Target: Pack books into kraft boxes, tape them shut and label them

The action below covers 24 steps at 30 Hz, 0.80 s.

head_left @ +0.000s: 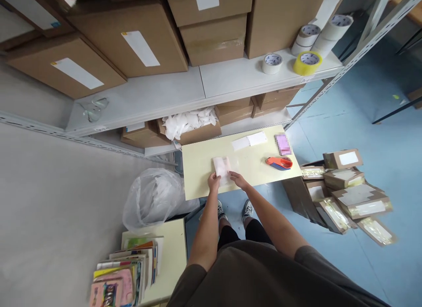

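On the pale yellow table [198, 184] lies a small, flat, whitish-pink packet [220, 165] with a thin translucent wrapping [233, 162] spreading out on its right. My left hand [214, 182] pinches the packet's lower left edge between thumb and fingers. Reaching in from the right, my right hand [238, 180] has its fingers stretched out flat along the packet's lower right edge. Farther right on the table are an orange and blue tape dispenser [278, 163], a blurred pink-purple pack [283, 144] and white paper slips [249, 140].
Behind the table, a metal shelf [158, 92] carries cardboard boxes [128, 43] and tape rolls [307, 63]. A box of white crumpled material [189, 122] sits lower. Taped parcels [359, 197] pile up at right. At left are a clear plastic bag [148, 197] and stacked books [128, 267].
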Each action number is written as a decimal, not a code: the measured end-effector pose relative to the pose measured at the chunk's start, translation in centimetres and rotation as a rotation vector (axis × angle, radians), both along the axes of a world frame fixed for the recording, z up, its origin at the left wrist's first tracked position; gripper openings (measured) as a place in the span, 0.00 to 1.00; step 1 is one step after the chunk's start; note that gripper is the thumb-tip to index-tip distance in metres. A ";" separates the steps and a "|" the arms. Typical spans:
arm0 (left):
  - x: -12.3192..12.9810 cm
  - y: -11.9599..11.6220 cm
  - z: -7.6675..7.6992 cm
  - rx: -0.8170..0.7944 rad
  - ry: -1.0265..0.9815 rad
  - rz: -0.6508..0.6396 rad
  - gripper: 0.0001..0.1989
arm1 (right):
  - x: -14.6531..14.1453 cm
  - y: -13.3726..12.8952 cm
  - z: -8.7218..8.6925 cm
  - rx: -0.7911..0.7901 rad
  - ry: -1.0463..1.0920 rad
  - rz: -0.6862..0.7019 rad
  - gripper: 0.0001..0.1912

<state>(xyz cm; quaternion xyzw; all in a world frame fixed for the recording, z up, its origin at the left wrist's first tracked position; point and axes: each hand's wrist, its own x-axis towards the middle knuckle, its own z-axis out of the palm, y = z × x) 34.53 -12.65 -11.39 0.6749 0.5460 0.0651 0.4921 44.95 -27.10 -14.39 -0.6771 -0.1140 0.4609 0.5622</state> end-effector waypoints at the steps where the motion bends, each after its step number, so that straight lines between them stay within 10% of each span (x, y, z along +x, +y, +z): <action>1: 0.2 0.0 0.4 0.000 -0.015 0.016 0.18 | -0.1 0.0 0.0 0.023 0.031 -0.005 0.27; 8: 3.7 -4.6 1.2 0.116 -0.100 -0.358 0.21 | 1.1 -3.6 -0.8 -0.114 -0.164 -0.435 0.32; 12: 5.5 -7.1 0.0 0.138 -0.022 -0.570 0.16 | 2.3 -5.4 -1.0 -0.144 -0.239 -0.401 0.34; 24: 1.9 0.9 -2.9 -0.324 -0.270 -0.056 0.32 | 2.4 -0.2 -0.9 -0.111 0.000 -0.224 0.36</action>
